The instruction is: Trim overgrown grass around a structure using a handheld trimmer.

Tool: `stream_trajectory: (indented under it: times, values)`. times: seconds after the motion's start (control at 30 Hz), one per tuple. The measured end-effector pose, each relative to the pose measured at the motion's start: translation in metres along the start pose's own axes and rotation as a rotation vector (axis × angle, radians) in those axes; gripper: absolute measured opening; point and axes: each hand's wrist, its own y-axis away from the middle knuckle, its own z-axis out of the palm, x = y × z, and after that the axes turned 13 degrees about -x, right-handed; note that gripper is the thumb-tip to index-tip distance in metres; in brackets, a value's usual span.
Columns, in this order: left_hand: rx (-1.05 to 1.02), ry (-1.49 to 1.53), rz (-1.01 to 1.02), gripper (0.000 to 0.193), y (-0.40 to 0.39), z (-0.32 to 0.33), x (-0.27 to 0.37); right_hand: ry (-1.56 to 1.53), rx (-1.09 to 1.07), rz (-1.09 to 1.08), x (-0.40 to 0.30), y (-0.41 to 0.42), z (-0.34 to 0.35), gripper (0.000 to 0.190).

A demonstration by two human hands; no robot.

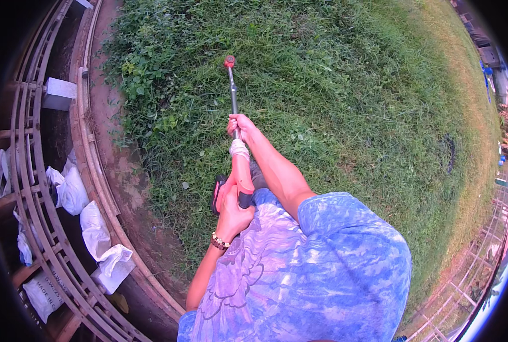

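Observation:
With both hands I hold a cordless grass trimmer point(242, 171), its red body close to my waist. My left hand point(233, 212), a beaded bracelet point(219, 242) at its wrist, is wrapped round the rear handle. Farther forward, my right hand point(242, 126) grips the metal shaft point(234, 100). Pale wrapping point(239, 148) covers the joint between body and shaft. A dark battery pack point(216, 194) sits on the body's left side. The red trimmer head point(229, 61) is out ahead over the grass point(305, 94); whether it spins or has a blade cannot be seen.
Leafy weeds point(140, 81) grow thick ahead to the left, beside a bare dirt strip point(112, 141). Along the left run wooden rails point(44, 171), a concrete block point(60, 93) and several white sacks point(94, 228). A metal lattice fence point(465, 293) bends round the lower right.

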Motion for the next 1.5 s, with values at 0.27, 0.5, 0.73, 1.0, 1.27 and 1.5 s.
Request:
stream_trajectory:
  times: [0.27,0.5,0.73,1.0,1.27,1.5]
  values:
    - [0.150,0.018,-0.091,0.038,0.010,-0.009,0.001,0.133,0.003,0.224,0.042,-0.053,0.033,0.031]
    - [-0.015,0.104,-0.061,0.048,0.001,-0.002,-0.024,-0.009,0.145,0.054,0.003,0.005,-0.011,0.034]
    - [-0.608,0.553,-0.099,0.039,-0.036,-0.009,-0.020,0.047,0.494,-0.431,-0.048,0.125,-0.088,0.020]
    - [-0.947,0.589,-0.152,0.034,-0.080,-0.021,-0.020,-0.062,0.686,-0.744,-0.050,0.214,-0.119,0.009]
    - [-0.739,0.562,-0.108,0.030,-0.047,-0.008,-0.022,0.054,0.625,-0.539,-0.047,0.170,-0.093,0.015]
    - [-0.084,0.277,0.100,0.044,0.004,-0.001,-0.035,0.180,0.250,-0.021,-0.003,0.038,-0.015,0.030]
